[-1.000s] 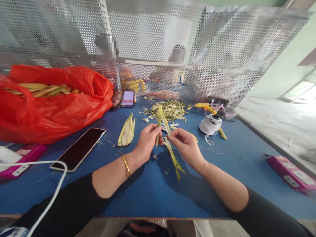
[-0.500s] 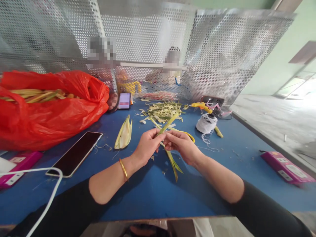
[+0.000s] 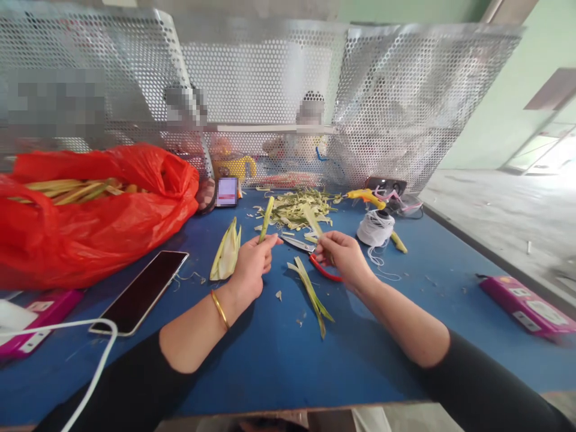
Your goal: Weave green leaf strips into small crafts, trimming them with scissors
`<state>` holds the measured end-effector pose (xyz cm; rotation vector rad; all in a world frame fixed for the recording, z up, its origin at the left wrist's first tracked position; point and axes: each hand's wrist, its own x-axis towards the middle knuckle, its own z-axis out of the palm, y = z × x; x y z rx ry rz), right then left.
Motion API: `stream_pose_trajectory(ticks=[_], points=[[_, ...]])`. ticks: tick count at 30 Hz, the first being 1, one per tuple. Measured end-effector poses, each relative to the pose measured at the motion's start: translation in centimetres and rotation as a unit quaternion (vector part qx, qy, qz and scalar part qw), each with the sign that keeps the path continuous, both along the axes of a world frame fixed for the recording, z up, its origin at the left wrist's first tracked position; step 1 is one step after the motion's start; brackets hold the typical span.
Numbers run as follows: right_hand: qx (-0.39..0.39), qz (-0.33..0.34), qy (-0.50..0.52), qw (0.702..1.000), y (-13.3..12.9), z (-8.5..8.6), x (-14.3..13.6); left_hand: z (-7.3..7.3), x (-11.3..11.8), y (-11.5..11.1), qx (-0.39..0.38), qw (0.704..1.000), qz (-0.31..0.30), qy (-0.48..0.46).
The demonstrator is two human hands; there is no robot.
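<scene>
Two hands (image 3: 252, 262) (image 3: 344, 255) grip plant strips (image 3: 267, 218) (image 3: 313, 222); lit screen (image 3: 227, 192) unreadable.

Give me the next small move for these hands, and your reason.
Probably the right hand should lay its pale strip on the pile of peelings: the pile lies just beyond that hand, and the left hand holds a separate green strip.
</scene>
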<state>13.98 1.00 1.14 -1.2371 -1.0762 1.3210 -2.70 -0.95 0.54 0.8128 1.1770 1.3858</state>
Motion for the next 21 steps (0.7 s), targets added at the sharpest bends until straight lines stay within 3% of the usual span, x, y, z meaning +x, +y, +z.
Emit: stream_pose_trajectory(ticks=[2, 5, 8, 11, 15, 18, 21], points=[[0.032, -0.037, 0.028, 0.998, 0.3, 0.1, 0.3, 0.1, -0.2, 0.1, 0.003, 1.000, 0.000, 0.006], [0.128, -0.037, 0.054, 0.990, 0.2, 0.3, 0.5, 0.2, 0.1, -0.3, 0.011, 0.998, -0.044, 0.034], [0.197, -0.021, -0.011, 0.980, -0.3, 0.2, 0.4, 0.1, 0.8, -1.1, 0.009, 0.991, -0.110, 0.077], [0.198, 0.009, -0.085, 0.977, -0.8, 0.0, 0.0, -0.1, 1.4, -1.8, 0.014, 0.978, -0.153, 0.138], [0.154, 0.049, -0.062, 0.985, -1.1, -0.4, -0.5, -0.3, 1.6, -2.2, 0.023, 0.962, -0.183, 0.201], [0.151, 0.013, -0.011, 0.988, -0.9, -0.4, -0.2, -0.4, 1.6, -2.1, 0.034, 0.956, -0.189, 0.222], [0.190, -0.067, 0.046, 0.978, -0.1, 0.1, 0.7, -0.4, 1.3, -1.7, 0.048, 0.955, -0.187, 0.227]])
